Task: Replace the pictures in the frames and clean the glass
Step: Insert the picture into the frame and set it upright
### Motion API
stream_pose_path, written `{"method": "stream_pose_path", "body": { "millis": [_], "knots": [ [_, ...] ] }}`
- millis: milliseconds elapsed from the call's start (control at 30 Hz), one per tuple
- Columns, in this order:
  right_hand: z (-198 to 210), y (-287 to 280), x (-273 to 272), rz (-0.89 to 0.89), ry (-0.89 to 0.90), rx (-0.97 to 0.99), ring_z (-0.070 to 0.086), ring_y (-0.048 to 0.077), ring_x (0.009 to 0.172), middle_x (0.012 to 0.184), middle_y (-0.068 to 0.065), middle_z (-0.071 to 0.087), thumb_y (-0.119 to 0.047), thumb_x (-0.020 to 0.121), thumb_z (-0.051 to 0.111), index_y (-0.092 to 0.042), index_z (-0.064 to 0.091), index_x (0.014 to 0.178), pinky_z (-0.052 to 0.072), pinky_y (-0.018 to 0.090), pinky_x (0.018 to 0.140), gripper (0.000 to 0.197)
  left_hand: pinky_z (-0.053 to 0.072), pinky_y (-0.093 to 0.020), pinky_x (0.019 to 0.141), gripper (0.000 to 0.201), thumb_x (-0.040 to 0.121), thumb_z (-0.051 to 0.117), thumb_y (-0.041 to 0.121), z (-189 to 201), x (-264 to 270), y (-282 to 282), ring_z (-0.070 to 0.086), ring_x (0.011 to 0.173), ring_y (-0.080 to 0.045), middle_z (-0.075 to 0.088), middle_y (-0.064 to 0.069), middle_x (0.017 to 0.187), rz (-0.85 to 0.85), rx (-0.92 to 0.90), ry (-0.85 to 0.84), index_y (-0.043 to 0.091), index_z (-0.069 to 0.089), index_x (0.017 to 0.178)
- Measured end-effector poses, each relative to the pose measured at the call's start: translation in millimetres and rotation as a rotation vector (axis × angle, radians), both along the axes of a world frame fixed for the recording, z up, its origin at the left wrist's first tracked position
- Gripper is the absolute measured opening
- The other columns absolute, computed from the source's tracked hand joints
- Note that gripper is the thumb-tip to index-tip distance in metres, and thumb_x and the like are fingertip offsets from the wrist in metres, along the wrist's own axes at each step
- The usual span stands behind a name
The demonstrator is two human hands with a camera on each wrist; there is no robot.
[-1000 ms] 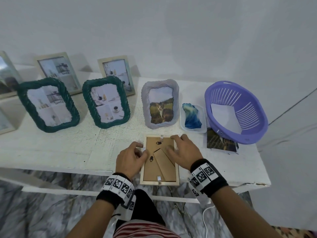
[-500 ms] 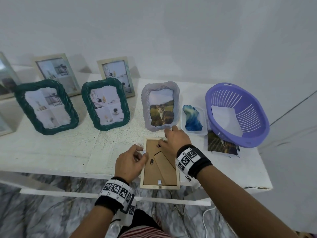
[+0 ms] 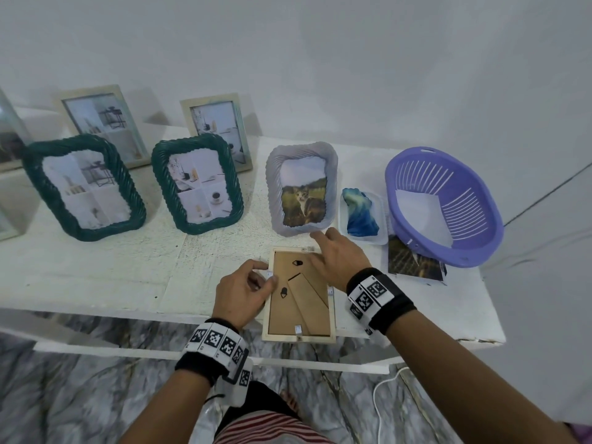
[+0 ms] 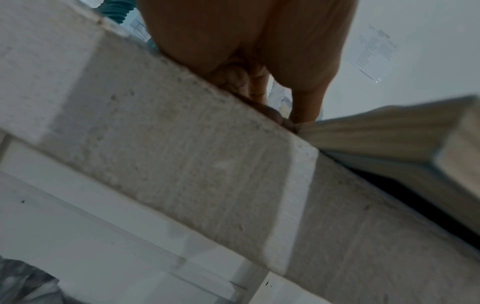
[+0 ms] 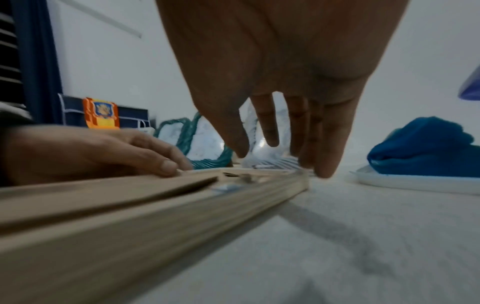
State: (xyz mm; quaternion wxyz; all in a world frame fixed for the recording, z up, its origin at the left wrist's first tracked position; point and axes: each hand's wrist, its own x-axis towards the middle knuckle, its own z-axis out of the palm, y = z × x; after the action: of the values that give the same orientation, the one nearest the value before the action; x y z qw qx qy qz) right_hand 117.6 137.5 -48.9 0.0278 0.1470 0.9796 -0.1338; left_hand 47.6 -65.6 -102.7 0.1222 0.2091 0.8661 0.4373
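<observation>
A light wooden picture frame (image 3: pixel 299 336) lies face down at the table's front edge, its brown backing board and folded stand facing up. My left hand (image 3: pixel 267 277) pinches the frame's left edge with curled fingers and thumb; the left wrist view shows that left hand (image 4: pixel 291 121) meeting the frame (image 4: pixel 389 127). My right hand (image 3: pixel 315 248) reaches over the frame's top right corner with straight fingers. In the right wrist view, the right hand's (image 5: pixel 280 156) fingertips touch the frame's (image 5: pixel 182 205) far end. A blue cloth (image 3: pixel 360 213) lies in a white tray (image 3: pixel 379 233).
Behind the hands stands a grey frame (image 3: pixel 302 155) holding a cat picture. Two green frames (image 3: pixel 83 187) (image 3: pixel 197 184) and two pale frames stand to the left. A purple basket (image 3: pixel 480 248) with white paper sits right, over loose photos (image 3: pixel 413 261). The wooden frame overhangs the table edge (image 3: pixel 96 304).
My right hand has slid from the frame's right side up to its top right corner. The left hand stays at the left edge.
</observation>
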Motion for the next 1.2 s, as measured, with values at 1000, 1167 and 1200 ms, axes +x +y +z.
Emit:
{"method": "stream_pose_path", "body": {
  "millis": [1000, 1167, 1200],
  "knots": [
    [-21.7, -101.0, 105.4, 0.057, 0.159, -0.007, 0.044, 0.020, 0.081, 0.095, 0.000, 0.047, -0.022, 0.078, 0.065, -0.025, 0.060, 0.094, 0.038, 0.032, 0.065, 0.017, 0.060, -0.041, 0.069, 0.025, 0.083, 0.077, 0.033, -4.6, -4.6, -8.3, 0.063, 0.066, -0.006, 0.068, 0.011, 0.084, -0.046, 0.115, -0.095, 0.033, 0.067, 0.105],
    [-10.2, -88.4, 85.9, -0.122, 0.172, 0.069, 0.047, 0.024, 0.087, 0.105, 0.006, 0.053, -0.050, 0.082, 0.051, -0.017, 0.061, 0.107, 0.045, 0.037, 0.069, 0.043, 0.057, -0.028, 0.062, 0.026, 0.088, 0.073, 0.024, -2.0, -1.0, -13.9, 0.061, 0.059, -0.007, 0.067, 0.009, 0.092, -0.127, 0.153, -0.069, 0.034, 0.068, 0.112],
    [-9.2, -85.8, 80.0, -0.163, 0.142, 0.104, 0.049, 0.027, 0.088, 0.107, 0.008, 0.055, -0.052, 0.081, 0.050, -0.014, 0.062, 0.106, 0.046, 0.038, 0.069, 0.047, 0.055, -0.024, 0.062, 0.026, 0.089, 0.072, 0.020, -1.3, -0.7, -15.3, 0.061, 0.059, -0.007, 0.067, 0.009, 0.094, -0.142, 0.157, -0.059, 0.034, 0.069, 0.111]
  ]
}}
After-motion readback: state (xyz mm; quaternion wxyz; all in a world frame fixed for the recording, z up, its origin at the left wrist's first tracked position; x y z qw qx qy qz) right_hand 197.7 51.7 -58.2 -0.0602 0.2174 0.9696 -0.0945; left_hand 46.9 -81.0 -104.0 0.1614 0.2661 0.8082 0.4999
